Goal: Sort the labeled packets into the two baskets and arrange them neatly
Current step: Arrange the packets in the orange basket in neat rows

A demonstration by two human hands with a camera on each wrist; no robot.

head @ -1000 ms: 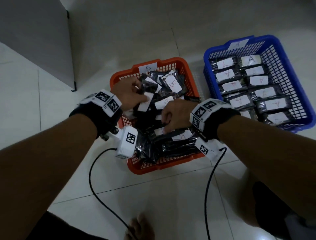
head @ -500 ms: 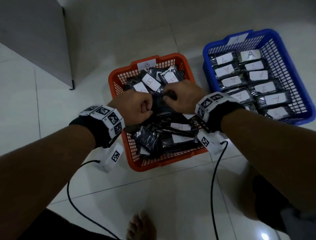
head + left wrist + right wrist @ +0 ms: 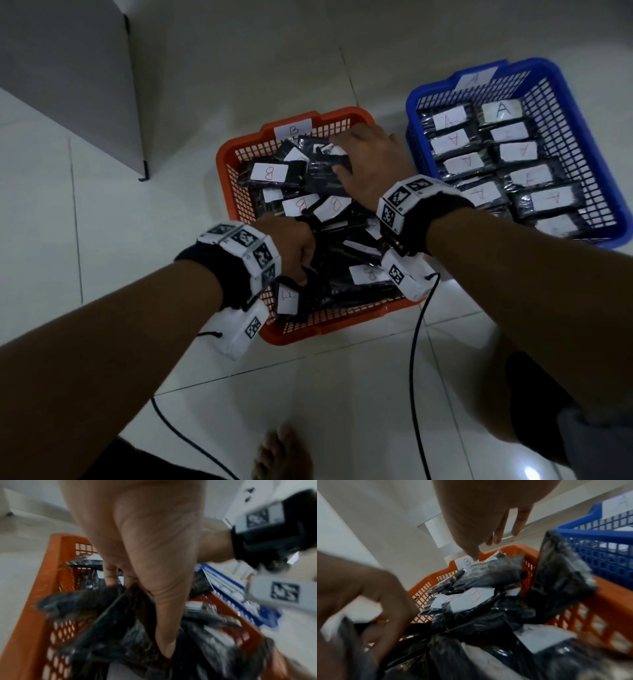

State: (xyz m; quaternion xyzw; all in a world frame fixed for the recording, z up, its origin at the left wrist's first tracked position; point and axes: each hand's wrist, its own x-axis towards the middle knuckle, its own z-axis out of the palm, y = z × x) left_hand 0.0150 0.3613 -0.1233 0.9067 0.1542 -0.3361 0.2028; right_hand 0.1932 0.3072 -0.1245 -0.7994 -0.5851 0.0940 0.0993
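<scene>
While the left hand curls round a black plastic packet low in the orange mesh basket, the right hand lies spread, fingers straight, over the jumbled B-labelled packets further back. Both wrist views blur. Alongside, the blue mesh basket holds rowed A-labelled packets, its near edge hidden by the forearm.

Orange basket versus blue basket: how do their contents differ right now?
The orange basket is tagged B; its packets lie jumbled and overlapping, both hands among them. The blue basket is tagged A; its packets lie flat in two neat columns, untouched. Both hold black packets with white labels.
</scene>
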